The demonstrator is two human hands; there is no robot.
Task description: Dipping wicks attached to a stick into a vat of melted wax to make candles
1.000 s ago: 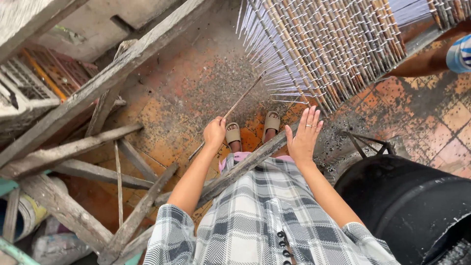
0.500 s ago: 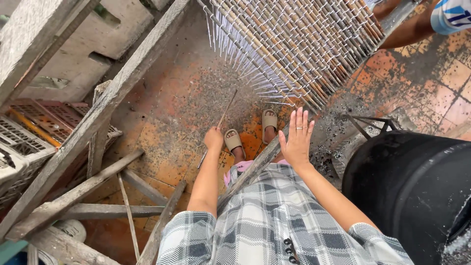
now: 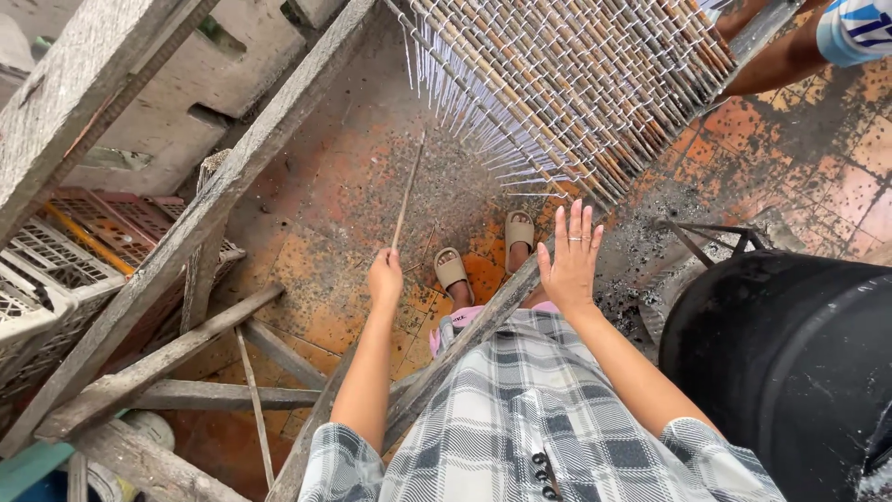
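Gripping a thin straight bamboo stick (image 3: pixel 407 195), left hand (image 3: pixel 385 282) stays closed around its lower end; stick now points toward 12 o'clock, steeper than before. Right hand (image 3: pixel 569 260) remains open, fingers spread, empty, at 6 o'clock of the woven bamboo-slat mat with white strings (image 3: pixel 576 84). Grey wooden beam (image 3: pixel 483 321) lies between both hands.

left hand (image 3: pixel 385 282) grips stick (image 3: pixel 407 193) | right hand (image 3: pixel 569 260) spread open

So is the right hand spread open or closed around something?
Spread open: the right hand shows flat, separated fingers holding nothing, while the left hand grips a thin stick.
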